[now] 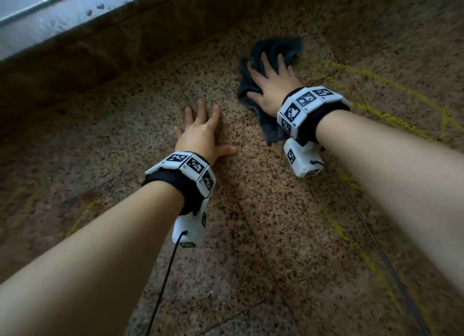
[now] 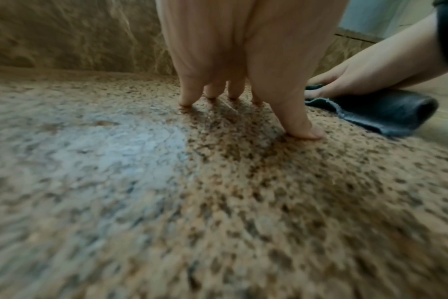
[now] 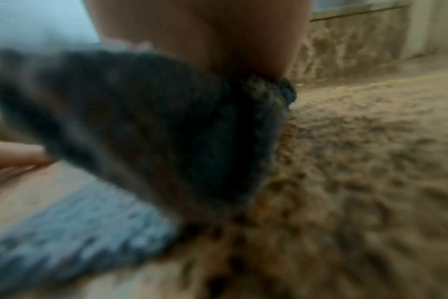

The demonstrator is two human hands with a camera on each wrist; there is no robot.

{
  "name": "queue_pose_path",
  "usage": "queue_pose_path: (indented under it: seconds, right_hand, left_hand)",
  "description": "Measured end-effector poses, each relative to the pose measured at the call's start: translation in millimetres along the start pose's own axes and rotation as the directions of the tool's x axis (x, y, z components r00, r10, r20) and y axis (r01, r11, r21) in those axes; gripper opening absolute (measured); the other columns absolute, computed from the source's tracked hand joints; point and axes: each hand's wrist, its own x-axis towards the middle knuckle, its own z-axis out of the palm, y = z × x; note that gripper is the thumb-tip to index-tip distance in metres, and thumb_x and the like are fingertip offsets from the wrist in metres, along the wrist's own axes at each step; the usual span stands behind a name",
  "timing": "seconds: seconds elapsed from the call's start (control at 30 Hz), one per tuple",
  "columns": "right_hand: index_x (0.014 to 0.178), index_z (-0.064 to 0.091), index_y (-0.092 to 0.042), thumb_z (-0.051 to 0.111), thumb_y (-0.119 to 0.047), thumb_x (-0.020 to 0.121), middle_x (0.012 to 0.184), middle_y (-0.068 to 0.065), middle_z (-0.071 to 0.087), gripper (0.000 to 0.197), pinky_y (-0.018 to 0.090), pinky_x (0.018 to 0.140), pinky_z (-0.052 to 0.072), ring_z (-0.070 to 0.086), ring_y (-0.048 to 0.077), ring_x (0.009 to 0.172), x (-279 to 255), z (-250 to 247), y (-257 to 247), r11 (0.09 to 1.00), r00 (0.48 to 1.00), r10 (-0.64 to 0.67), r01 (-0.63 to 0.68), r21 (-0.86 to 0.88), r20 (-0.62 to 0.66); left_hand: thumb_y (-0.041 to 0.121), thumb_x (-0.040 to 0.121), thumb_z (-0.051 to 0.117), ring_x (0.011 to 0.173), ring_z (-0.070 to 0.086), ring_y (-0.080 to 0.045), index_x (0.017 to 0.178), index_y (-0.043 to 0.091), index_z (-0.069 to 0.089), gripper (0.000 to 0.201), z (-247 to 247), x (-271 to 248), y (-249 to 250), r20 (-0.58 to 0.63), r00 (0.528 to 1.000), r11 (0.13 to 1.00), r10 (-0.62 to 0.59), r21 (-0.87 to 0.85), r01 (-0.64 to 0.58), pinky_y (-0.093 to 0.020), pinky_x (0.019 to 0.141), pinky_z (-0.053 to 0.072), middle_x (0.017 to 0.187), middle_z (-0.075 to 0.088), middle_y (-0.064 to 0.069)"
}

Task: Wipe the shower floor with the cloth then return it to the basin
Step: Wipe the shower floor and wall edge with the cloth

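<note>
On the shower floor point(image 1: 251, 197), toward 1 o'clock from the person, dark cloth point(image 1: 273, 49) lies bunched under the right hand point(image 1: 270, 84). Cloth is loosely crumpled, one tail trailing back toward the wrist unit point(image 1: 302, 159) at 6 o'clock of the hand.

Risks, my read:
- Cloth is bunched, not flat. Contact patch small, so strokes will likely leave streaks or skipped bands.
- Trailing tail could drag under the wrist unit or snag its cable point(image 1: 371, 235) on a pull-back stroke.
- Floor has a pale sheen in the left wrist view, probably wet. Left hand point(image 1: 203, 134) is bearing body weight there; a slip would drop the person forward.
- Low stone curb point(image 1: 75, 59) runs close at 10–11 o'clock; a wide sweep left could knock knuckles into it.
- Basin not in view, so the return path cannot be judged.

Pose: right hand flat on the cloth, fingers spread and straight, pressing down, not gripping; thumb out at 8 o'clock on the cloth edge. Left hand well apart from the cloth at its 8 o'clock, spread, propped on fingertips point(image 2: 304, 133) with palm lifted off the floor, holding nothing. Both forearms extended forward, right reaching further.
</note>
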Motion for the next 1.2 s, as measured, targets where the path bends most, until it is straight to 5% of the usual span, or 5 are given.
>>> queue_pose_path:
  seconds: [0.17,0.5,0.73,0.87,1.2]
  right_hand:
    - [0.151,0.002,-0.028,0.029,-0.047,0.099,0.160,0.005,-0.008,0.062,0.045,0.118,0.003,-0.006,0.032,0.146,-1,1,-4,0.996,0.996,-0.082,0.084,-0.037,0.033]
    - [0.152,0.000,-0.026,0.034,-0.049,0.097,0.159,0.009,-0.009,0.069,0.047,0.118,0.002,-0.005,0.035,0.146,-14,-10,60,0.957,0.962,0.274,-0.274,0.092,0.006]
    - [0.151,0.000,-0.030,0.030,-0.046,0.099,0.159,0.007,-0.009,0.062,0.049,0.118,0.002,-0.008,0.041,0.144,-10,0,-6,1.000,0.998,-0.028,0.028,0.005,0.049]
    - [0.149,0.000,-0.038,0.029,-0.048,0.098,0.159,0.000,-0.011,0.060,0.049,0.118,-0.002,-0.009,0.037,0.145,-10,3,-10,0.998,0.996,-0.065,0.066,-0.012,0.063]
    - [0.150,0.003,-0.034,0.037,-0.049,0.096,0.160,0.003,-0.008,0.065,0.047,0.119,0.004,-0.009,0.036,0.145,-22,-3,74,0.952,0.964,0.265,-0.264,0.154,0.016]
  left_hand:
    - [0.051,0.080,0.064,0.145,-0.010,-0.031,0.150,0.030,0.001,0.096,0,0,0,-0.008,1.000,1.000,0.006,0.005,-0.006,-0.059,0.114,0.006,0.158,-0.014,0.000]
    - [0.052,0.079,0.063,0.145,-0.010,-0.031,0.150,0.030,0.001,0.097,0,1,-1,0.005,1.000,1.000,0.003,0.007,-0.003,-0.059,0.115,0.007,0.158,-0.015,0.001]
    - [0.053,0.079,0.063,0.145,-0.010,-0.031,0.150,0.029,0.002,0.097,0,0,0,-0.005,1.000,1.000,0.000,0.018,0.000,-0.059,0.114,0.008,0.158,-0.013,-0.001]
    - [0.053,0.079,0.063,0.145,-0.011,-0.031,0.150,0.029,0.001,0.097,0,0,0,0.002,1.000,1.000,-0.004,0.028,0.004,-0.058,0.114,0.007,0.158,-0.014,0.000]
    - [0.052,0.080,0.062,0.145,-0.012,-0.030,0.150,0.031,-0.001,0.097,-1,0,0,0.019,1.000,1.000,-0.005,0.015,0.005,-0.057,0.115,0.005,0.158,-0.016,0.001]
